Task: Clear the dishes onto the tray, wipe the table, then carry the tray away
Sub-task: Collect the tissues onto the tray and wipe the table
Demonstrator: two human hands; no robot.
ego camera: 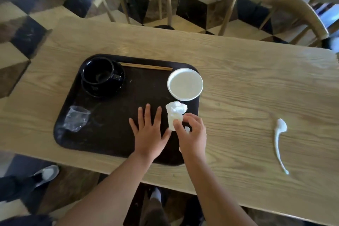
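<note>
On the tray sit the black cup, chopsticks and white bowl. Left hand lies flat, fingers spread; right hand pinches a crumpled tissue. The white spill right of the tray awaits wiping; carrying remains.

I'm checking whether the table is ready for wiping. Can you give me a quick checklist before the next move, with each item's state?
1. Black cup and saucer on tray: ok.
2. Chopsticks on tray: ok.
3. White bowl on tray: ok.
4. White spoon cleared: not ok, lies on table.
5. Right hand holds crumpled tissue: ok.
6. Left hand free, flat over tray: ok.
</note>
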